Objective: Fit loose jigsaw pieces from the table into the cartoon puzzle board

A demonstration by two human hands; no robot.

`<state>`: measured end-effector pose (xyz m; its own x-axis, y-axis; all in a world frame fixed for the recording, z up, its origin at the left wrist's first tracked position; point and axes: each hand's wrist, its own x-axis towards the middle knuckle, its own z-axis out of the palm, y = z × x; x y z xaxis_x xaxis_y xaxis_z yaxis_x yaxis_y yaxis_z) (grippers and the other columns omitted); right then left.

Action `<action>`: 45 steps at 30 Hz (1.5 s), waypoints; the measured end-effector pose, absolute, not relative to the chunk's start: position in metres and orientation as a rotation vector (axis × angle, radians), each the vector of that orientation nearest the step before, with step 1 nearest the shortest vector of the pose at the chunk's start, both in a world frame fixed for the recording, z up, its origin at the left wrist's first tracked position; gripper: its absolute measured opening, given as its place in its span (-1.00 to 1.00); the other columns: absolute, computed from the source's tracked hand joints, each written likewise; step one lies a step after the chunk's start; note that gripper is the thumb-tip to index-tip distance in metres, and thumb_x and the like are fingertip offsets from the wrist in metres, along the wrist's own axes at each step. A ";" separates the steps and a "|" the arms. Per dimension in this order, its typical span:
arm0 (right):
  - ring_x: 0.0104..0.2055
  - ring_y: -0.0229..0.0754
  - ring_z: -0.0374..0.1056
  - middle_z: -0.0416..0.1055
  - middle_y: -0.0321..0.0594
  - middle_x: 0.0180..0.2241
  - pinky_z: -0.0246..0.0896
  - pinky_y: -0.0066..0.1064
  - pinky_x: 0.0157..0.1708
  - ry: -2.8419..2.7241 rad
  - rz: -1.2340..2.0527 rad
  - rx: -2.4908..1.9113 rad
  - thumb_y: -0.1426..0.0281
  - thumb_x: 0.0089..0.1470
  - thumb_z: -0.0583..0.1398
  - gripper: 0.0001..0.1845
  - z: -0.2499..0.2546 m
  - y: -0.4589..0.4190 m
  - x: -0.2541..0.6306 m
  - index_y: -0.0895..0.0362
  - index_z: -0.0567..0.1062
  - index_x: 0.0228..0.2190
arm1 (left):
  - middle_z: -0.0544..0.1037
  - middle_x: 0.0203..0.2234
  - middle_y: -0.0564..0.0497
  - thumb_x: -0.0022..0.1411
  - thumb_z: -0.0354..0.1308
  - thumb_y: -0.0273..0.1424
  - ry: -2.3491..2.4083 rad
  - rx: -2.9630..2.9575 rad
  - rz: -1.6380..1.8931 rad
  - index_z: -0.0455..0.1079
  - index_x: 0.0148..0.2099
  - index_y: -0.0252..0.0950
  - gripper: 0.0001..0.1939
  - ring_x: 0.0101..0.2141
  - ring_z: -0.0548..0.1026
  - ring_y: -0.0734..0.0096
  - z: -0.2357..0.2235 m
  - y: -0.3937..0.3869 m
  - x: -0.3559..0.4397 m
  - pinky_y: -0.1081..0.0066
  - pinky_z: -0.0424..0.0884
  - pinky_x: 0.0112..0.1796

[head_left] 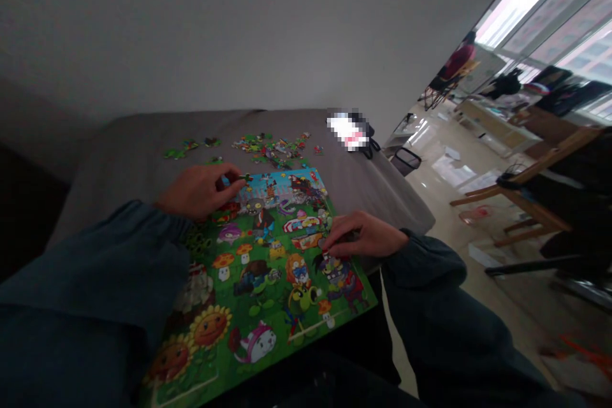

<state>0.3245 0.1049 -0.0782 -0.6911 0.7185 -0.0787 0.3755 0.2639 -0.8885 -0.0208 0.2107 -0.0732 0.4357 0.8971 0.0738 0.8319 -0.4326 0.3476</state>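
Beyond the left hand [198, 191], which is pinching a small green jigsaw piece [247, 177], loose multicoloured knobbed jigsaw pieces [280, 149] are lying on the grey cloth-covered table [377, 185], while the flat rectangular green cartoon-printed board [275, 268] is extending nearer and rightward from that grip, the right hand [363, 234] resting at its right edge.

Puzzle board [277, 319] was partly hidden by left sleeve [100, 287]; bright object [351, 131] was pixelated; loose pieces [270, 148] were blurred; chair [533, 207] was cut off right.

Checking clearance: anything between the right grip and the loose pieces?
Nothing visible stands up between the right grip and the loose pieces; only the board's upper right part lies between, likely easily passed over.
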 end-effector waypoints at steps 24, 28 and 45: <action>-0.25 -0.21 0.40 0.57 -0.21 -0.31 0.28 -0.35 -0.22 -2.179 0.914 -1.196 0.21 0.23 0.24 -0.75 -0.076 0.063 0.319 0.05 0.65 -0.17 | 0.59 -0.36 -0.02 0.26 -0.04 0.01 1.439 2.476 0.400 0.46 -0.07 -0.20 -0.53 -0.40 0.48 0.26 -0.073 0.208 -0.022 0.35 0.24 -0.35; -0.20 -0.18 0.42 0.59 -0.20 -0.27 0.27 -0.30 -0.16 -2.240 0.918 -1.166 0.26 0.24 0.23 -0.78 -0.077 0.053 0.319 0.05 0.64 -0.17 | 0.58 -0.32 0.02 0.35 -0.05 -0.04 1.399 2.532 0.380 0.43 -0.03 -0.25 -0.56 -0.37 0.43 0.37 -0.070 0.204 -0.022 0.40 0.21 -0.33; -0.22 -0.21 0.44 0.55 -0.18 -0.28 0.34 -0.34 -0.17 -2.228 1.148 -1.116 0.27 0.22 0.25 -0.81 -0.070 0.054 0.327 0.12 0.61 -0.30 | 0.60 -0.27 0.00 0.35 -0.04 -0.04 1.415 2.511 0.352 0.42 -0.04 -0.25 -0.57 -0.37 0.43 0.37 -0.068 0.204 -0.020 0.42 0.19 -0.35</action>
